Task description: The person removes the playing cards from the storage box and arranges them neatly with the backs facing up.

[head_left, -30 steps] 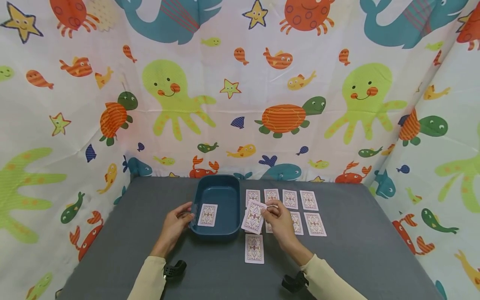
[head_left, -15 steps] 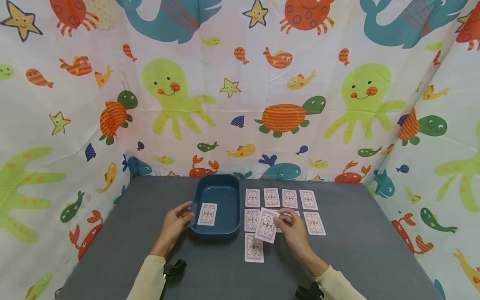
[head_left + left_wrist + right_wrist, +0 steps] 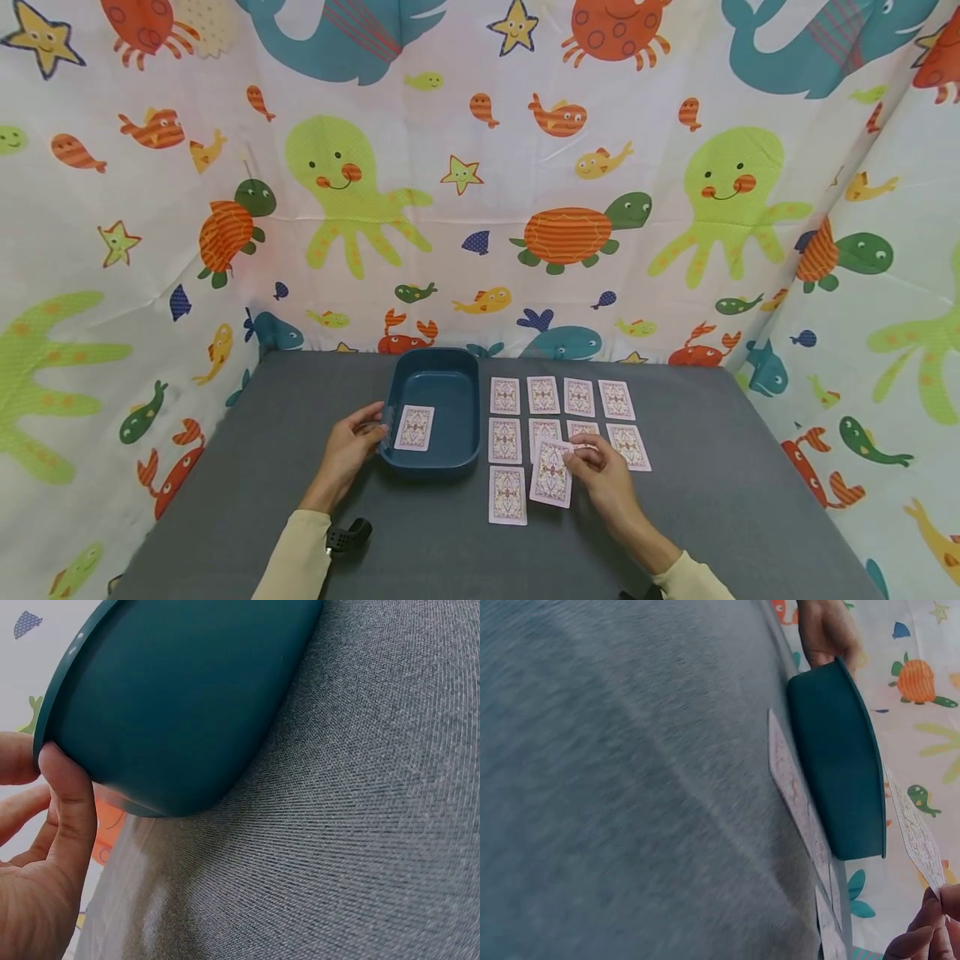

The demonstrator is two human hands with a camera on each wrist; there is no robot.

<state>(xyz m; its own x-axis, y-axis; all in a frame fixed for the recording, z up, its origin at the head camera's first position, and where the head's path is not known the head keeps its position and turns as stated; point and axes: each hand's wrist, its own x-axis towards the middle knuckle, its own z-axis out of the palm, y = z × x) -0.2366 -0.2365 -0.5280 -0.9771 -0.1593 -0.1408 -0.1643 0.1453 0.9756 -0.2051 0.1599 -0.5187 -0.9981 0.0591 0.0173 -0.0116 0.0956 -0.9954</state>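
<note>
My left hand (image 3: 355, 442) pinches the left rim of a dark teal plastic tray (image 3: 442, 464), thumb outside and fingers over the edge, as the left wrist view shows. One patterned playing card (image 3: 414, 428) lies back up inside the tray. With thumb and fingers my right hand (image 3: 606, 475) pinches another playing card (image 3: 551, 475) by its right edge, back up and slightly tilted. In the head view this card overlaps the lower part of a second-row card (image 3: 543, 431). Left of it, a single card (image 3: 507, 496) lies at the start of the third row.
Two rows of back-up cards (image 3: 580, 397) lie right of the tray on a grey cloth-covered table (image 3: 720, 517). A white curtain (image 3: 480, 317) with sea-animal prints stands behind the table and along both sides.
My right hand has carried its card rightward and toward me, from over the second row's left card to beside the third-row card. My left hand stays on the tray rim.
</note>
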